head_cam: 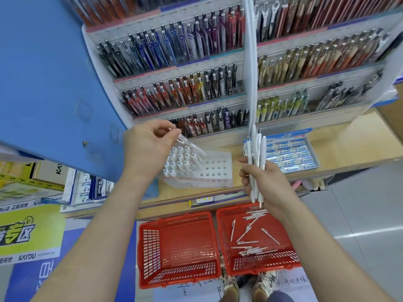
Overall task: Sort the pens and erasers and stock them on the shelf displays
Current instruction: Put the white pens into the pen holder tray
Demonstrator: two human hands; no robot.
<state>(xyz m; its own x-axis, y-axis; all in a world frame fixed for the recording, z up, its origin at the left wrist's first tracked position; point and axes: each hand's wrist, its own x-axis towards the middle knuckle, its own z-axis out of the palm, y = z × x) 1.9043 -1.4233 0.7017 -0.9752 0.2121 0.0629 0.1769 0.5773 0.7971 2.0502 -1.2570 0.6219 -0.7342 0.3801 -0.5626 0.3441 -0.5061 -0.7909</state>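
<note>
A: Where's the left hand (150,144)?
B: Just left of the white perforated pen stand (214,168), pinching one slim white plastic pen (193,147). Its long axis slants down-right, free end over the stand.
A: The right hand (265,182)?
B: Right of the stand, gripping an upright white pen bundle (257,153); farther off.

floor (359,214): grey, glossy, light streaks | shelf ledge (349,138): pale wood | left panel (43,83): blue
</note>
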